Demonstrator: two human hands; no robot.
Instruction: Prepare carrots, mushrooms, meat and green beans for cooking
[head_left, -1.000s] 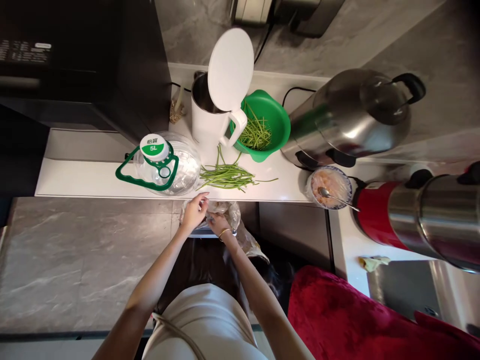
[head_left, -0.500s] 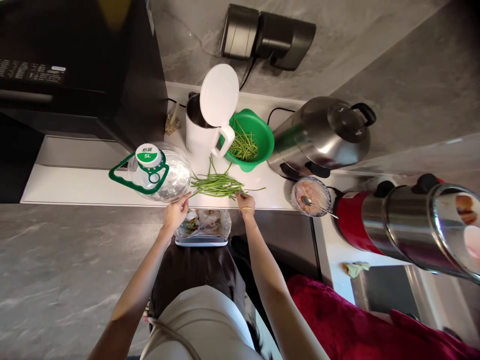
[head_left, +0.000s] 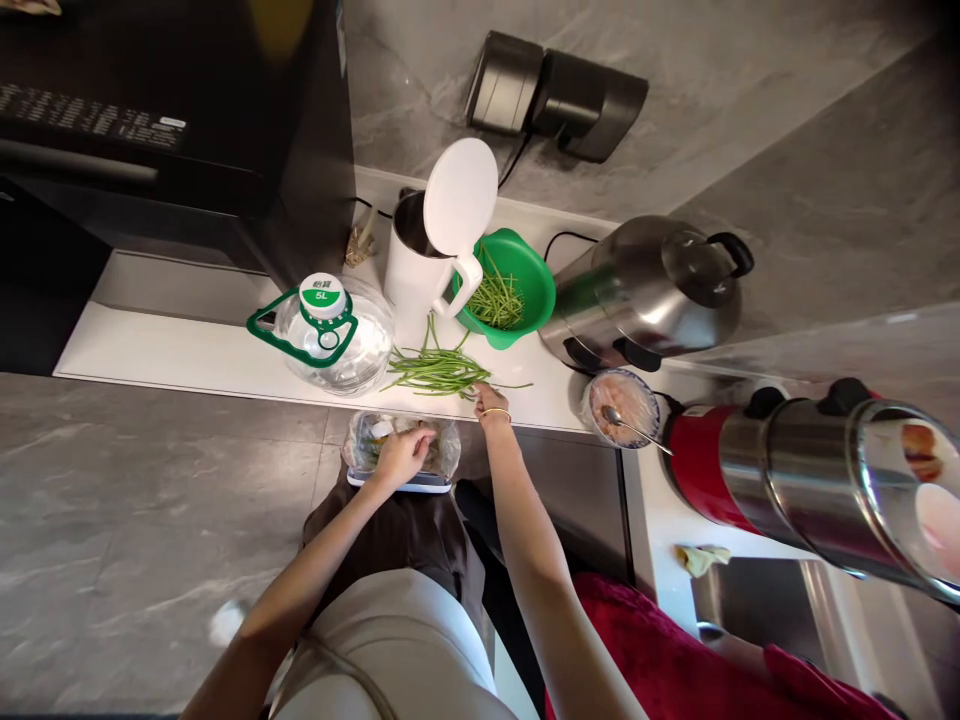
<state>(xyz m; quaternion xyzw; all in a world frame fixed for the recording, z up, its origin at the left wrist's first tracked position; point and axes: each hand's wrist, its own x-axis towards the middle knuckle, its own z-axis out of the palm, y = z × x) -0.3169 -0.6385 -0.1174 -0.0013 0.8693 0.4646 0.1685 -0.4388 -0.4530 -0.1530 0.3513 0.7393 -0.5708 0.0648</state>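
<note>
A loose pile of long thin green stalks, which look like garlic scapes, lies near the front edge of the white counter. My right hand is closed at the pile's right end, its fingertips pinching stalk ends there. Over the lined bin below the counter edge hangs my left hand, fingers pressed together; whatever is in them is hidden. Behind the pile a green bowl holds shorter cut pieces of stalk.
Left of the pile stands a large water bottle. A white kettle has its lid up. To the right are a steel appliance, a film-covered bowl with a spoon and a red-and-steel pot. A person's red sleeve is near the sink.
My left hand has moved from the counter edge beside the stalks, down and right, to above the bin. My right hand stays at the pile's end. The view has shifted slightly.
</note>
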